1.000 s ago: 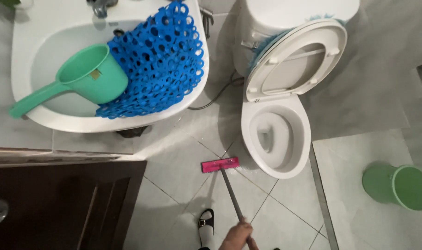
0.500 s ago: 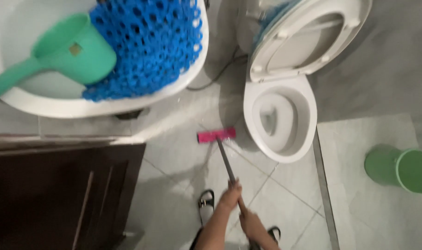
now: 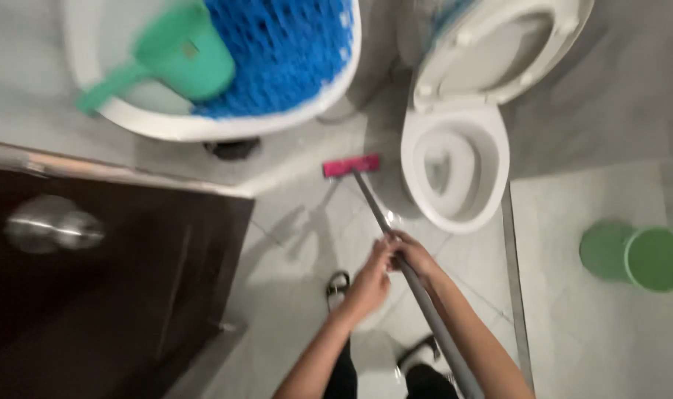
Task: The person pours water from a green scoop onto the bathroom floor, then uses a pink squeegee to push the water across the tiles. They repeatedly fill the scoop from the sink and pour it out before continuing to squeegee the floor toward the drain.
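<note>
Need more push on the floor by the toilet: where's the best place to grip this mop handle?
Grip the grey mop handle mid-shaft, from above, where the left hand and right hand meet. The thin round pole slants down to the pink head, so fingers can wrap it fully.

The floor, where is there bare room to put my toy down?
Bare tile lies between the toilet and the green bucket, and lower right below the bucket. It is crowded in the middle: both hands, left hand and right hand, grip the mop handle, with the pink mop head by the toilet, feet below, and the dark door left.
</note>
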